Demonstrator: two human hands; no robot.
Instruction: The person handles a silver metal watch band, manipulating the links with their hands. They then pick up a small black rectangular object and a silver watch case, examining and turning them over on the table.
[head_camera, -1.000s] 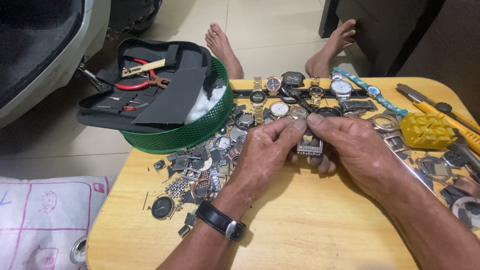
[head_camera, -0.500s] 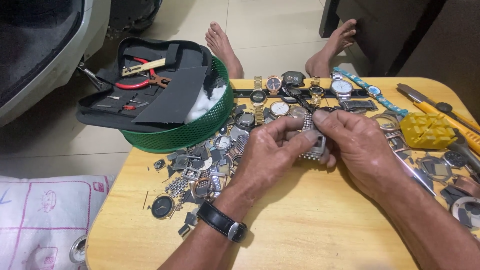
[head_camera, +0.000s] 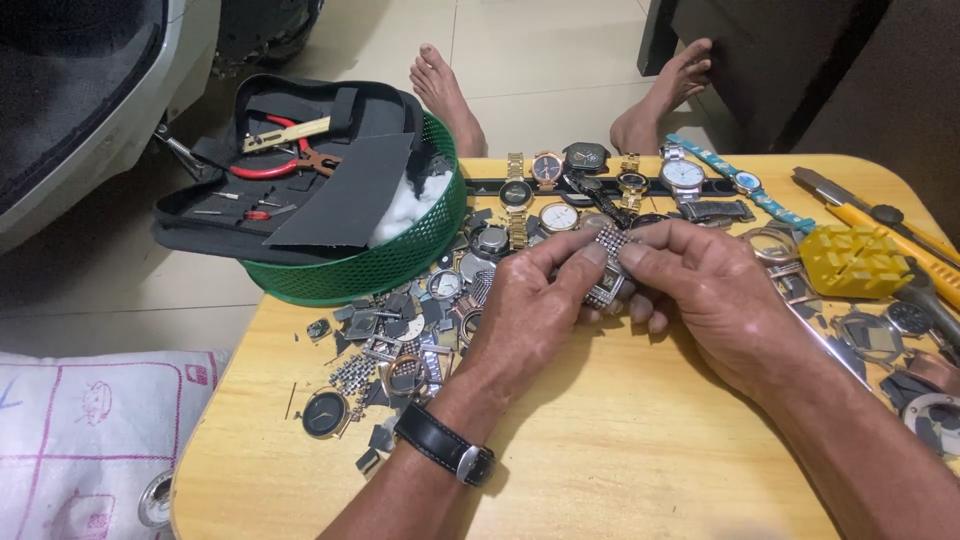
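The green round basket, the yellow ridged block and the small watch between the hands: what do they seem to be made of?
The green round basket looks like moulded plastic: an even, matt colour and a slotted wall. The yellow ridged block also seems plastic, being opaque with dull, moulded ridges. The small silver watch with a link bracelet, held by the left hand and right hand, appears to be polished metal, since its links glint.

A yellow wooden table (head_camera: 600, 450) is strewn with watch parts (head_camera: 400, 330) at the left, a row of wristwatches (head_camera: 600, 185) along the far edge, a yellow block (head_camera: 853, 262) at the right, and a green basket (head_camera: 390, 262) set at the far left corner
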